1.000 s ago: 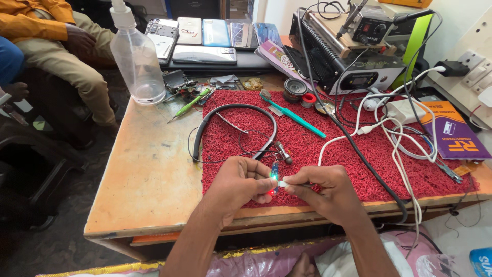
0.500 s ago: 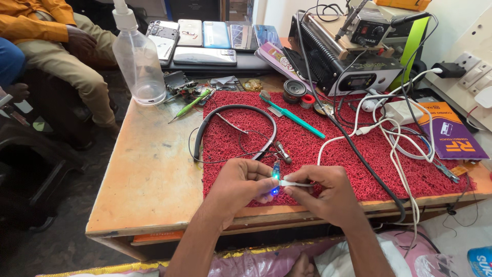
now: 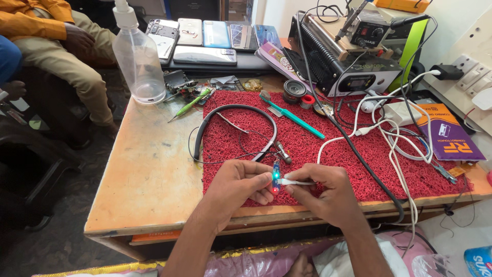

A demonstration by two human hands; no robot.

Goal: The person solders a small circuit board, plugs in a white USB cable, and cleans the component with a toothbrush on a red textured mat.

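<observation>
My left hand [image 3: 240,185] pinches a small blue circuit board [image 3: 276,176] upright over the red mat [image 3: 328,149]. A green and a red light glow on the board. My right hand [image 3: 324,192] holds a white cable plug [image 3: 294,181] pushed against the board's side; its white cable [image 3: 359,132] runs back across the mat. Just behind my hands lies a black neckband headset [image 3: 233,128] with thin wires and earbuds.
A clear plastic bottle [image 3: 137,59] stands at the back left. Several phones [image 3: 205,38] lie in a row behind it. A teal tool [image 3: 292,115], a green screwdriver [image 3: 190,104], a soldering station [image 3: 348,66] and tangled cables fill the right. A seated person [image 3: 56,46] is at left.
The board's lights have gone from faint blue and red to a bright green and red glow. My hands have stayed almost in place, with the plug still against the board.
</observation>
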